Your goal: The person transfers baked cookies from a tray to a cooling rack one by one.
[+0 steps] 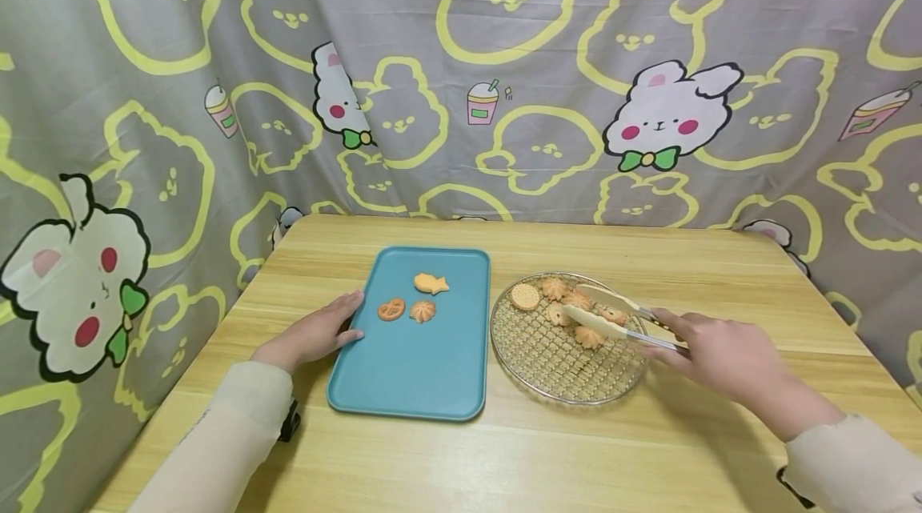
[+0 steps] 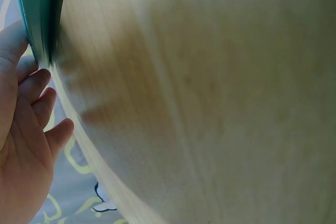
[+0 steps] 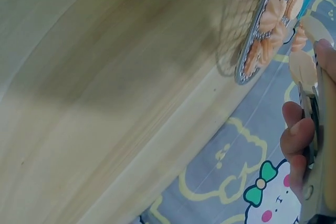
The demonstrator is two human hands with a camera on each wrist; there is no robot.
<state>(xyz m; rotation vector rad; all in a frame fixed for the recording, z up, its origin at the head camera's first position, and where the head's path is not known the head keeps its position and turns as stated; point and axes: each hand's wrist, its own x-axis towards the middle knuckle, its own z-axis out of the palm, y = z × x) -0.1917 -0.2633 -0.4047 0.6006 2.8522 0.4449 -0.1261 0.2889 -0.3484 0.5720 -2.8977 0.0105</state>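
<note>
My right hand (image 1: 727, 357) holds a pair of tongs (image 1: 601, 324) with cream tips and metal arms. The tips are spread apart over a round wire rack (image 1: 547, 365). Several cookies lie on that rack, among them a round biscuit (image 1: 525, 297) and a flower-shaped cookie (image 1: 589, 337); the tongs partly cover others. At the left edge of a teal tray (image 1: 410, 377), my left hand (image 1: 317, 330) rests with fingers and thumb touching the rim. On the tray sit a fish-shaped cookie (image 1: 430, 283), a pretzel-shaped cookie (image 1: 391, 310) and a flower-shaped cookie (image 1: 422, 310).
Tray and rack stand side by side on a wooden table (image 1: 562, 457), a narrow gap between them. A grey curtain (image 1: 446, 25) with cartoon bears and rabbits hangs behind the table and along its left side.
</note>
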